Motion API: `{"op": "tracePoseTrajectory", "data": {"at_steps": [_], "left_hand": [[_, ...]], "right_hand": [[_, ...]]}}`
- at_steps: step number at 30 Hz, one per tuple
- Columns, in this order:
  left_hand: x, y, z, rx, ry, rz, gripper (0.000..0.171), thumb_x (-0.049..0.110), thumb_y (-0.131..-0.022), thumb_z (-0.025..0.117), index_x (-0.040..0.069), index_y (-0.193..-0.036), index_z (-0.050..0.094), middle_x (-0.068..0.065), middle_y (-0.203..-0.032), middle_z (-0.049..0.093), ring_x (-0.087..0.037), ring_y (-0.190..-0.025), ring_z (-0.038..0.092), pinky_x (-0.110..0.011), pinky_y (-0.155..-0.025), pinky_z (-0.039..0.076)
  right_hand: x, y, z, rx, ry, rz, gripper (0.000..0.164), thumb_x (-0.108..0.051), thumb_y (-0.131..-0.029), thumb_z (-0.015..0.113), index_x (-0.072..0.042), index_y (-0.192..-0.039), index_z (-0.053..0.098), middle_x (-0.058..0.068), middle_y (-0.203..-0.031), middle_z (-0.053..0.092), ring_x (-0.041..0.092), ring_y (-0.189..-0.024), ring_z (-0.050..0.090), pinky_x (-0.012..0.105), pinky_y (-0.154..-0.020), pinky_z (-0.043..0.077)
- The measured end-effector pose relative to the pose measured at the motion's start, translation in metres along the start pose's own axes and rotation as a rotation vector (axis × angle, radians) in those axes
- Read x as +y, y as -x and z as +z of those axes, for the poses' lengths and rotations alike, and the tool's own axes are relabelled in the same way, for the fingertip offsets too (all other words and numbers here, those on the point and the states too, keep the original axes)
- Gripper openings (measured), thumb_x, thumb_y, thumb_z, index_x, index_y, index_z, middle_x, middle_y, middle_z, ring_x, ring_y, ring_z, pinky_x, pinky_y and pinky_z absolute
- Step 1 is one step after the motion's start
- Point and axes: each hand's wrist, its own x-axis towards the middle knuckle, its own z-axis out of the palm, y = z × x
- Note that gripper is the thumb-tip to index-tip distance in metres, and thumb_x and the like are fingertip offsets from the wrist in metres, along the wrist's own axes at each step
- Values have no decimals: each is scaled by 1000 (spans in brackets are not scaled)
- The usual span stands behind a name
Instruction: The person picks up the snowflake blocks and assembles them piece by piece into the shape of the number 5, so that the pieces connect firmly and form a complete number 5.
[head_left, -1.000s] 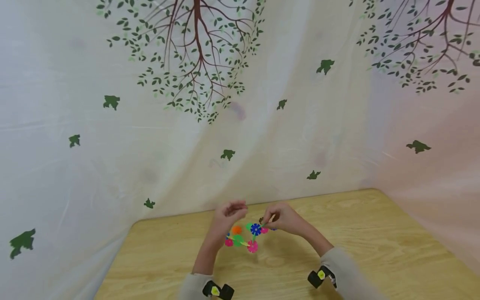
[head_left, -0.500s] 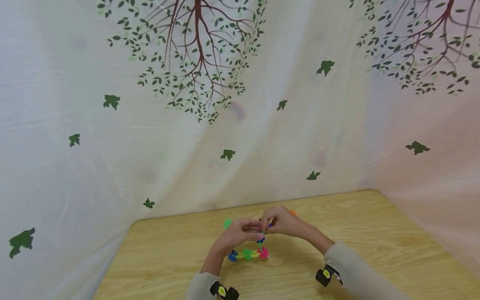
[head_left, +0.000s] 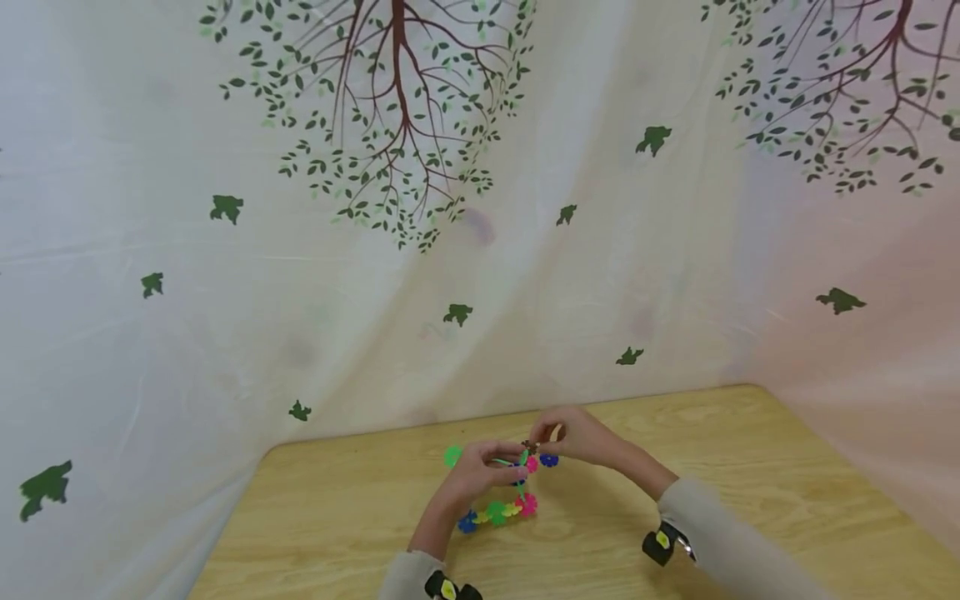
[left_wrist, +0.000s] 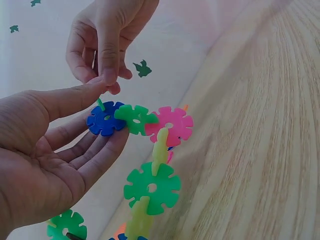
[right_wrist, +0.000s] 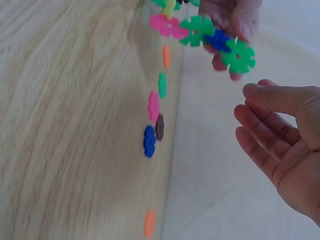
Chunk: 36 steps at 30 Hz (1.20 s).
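Observation:
A chain of interlocking snowflake discs hangs from my left hand (head_left: 480, 473), which pinches it near a blue disc (left_wrist: 102, 125) between thumb and fingers. From that blue disc the chain runs through a green disc (left_wrist: 136, 120) and a pink disc (left_wrist: 175, 131), then bends at a pale yellow disc (left_wrist: 160, 152) toward a larger-looking green disc (left_wrist: 151, 187). At the chain's end, another green disc (right_wrist: 239, 56) is slotted into the blue one. My right hand (right_wrist: 285, 135) is just beyond this end disc, fingers relaxed and apart, holding nothing.
Loose discs lie on the wooden table (head_left: 637, 517) toward its far edge: orange (right_wrist: 166, 56), green (right_wrist: 162, 85), pink (right_wrist: 153, 105), brown (right_wrist: 160, 127), blue (right_wrist: 149, 141) and another orange (right_wrist: 149, 223). A leaf-printed curtain (head_left: 360, 333) stands behind the table.
My left hand has moved right and taken hold of the chain near the blue disc. My right hand, which was pinching the end green disc, has let go and drawn slightly right.

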Motion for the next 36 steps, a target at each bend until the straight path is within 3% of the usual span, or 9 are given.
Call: {"op": "tracePoseTrajectory", "data": {"at_steps": [7,14,20,30,36], "left_hand": [[-3,-1,2,52,-20,-4,38,15,-89,79,2,-124,69,-12,-119,71,-17,-97,68,-34,-89,58],[-3,2,2,65,-28,5,38,15,-90,78,3,-125,68,-12,-120,71,-17,-97,68,-33,-89,58],[-4,1,6,64,-21,45,38,12,-91,77,2,-126,68,-14,-118,70,-17,-94,67,-35,-86,60],[-6,-1,8,85,-6,71,41,14,-91,78,0,-127,67,-12,-117,69,-15,-92,66,-29,-81,59],[-2,0,11,104,-33,98,35,12,-93,75,5,-126,68,-14,-120,67,-18,-101,66,-38,-88,60]], "right_hand": [[23,4,-11,-53,-27,73,5,0,-90,73,2,-94,72,16,-91,74,11,-80,68,26,-74,58],[49,5,-6,-81,-80,133,15,1,-89,74,9,-100,70,16,-88,73,9,-78,65,20,-70,56],[64,5,3,-120,-80,228,24,-3,-85,79,7,-106,70,10,-88,71,6,-76,61,19,-65,54],[63,0,14,-119,-54,260,27,-3,-83,82,6,-106,70,13,-88,69,8,-77,57,19,-65,50],[63,0,17,-109,-62,261,23,-2,-83,81,5,-101,70,15,-88,66,10,-79,54,20,-67,48]]}}
